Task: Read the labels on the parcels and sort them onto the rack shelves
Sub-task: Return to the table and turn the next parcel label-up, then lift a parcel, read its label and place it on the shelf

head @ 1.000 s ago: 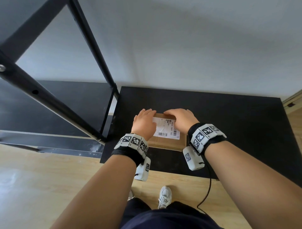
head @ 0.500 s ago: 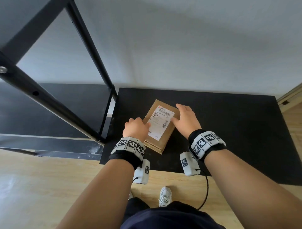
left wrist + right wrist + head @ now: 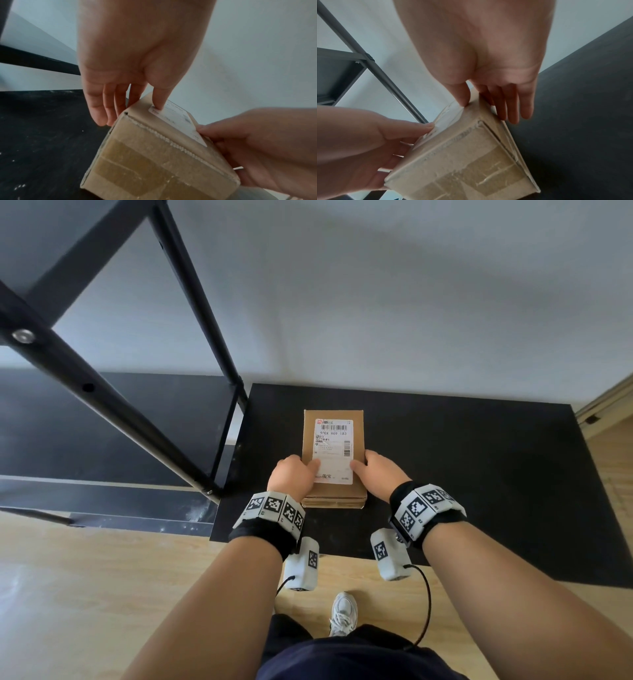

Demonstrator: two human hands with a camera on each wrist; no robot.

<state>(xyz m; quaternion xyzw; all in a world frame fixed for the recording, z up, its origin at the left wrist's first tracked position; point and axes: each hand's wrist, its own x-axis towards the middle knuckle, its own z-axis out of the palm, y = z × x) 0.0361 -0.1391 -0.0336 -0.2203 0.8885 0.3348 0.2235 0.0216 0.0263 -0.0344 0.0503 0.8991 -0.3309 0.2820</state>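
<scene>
Small print on the label (image 3: 333,451) is too fine to read in the head view; both wrist views show it blurred and edge-on. The left hand (image 3: 292,478) covers the label's lower left corner, the right hand (image 3: 376,473) the parcel's (image 3: 334,416) right edge. Fingers of both hands disappear behind the parcel's sides. The rack (image 3: 113,409) runs off the upper left of the frame.
</scene>
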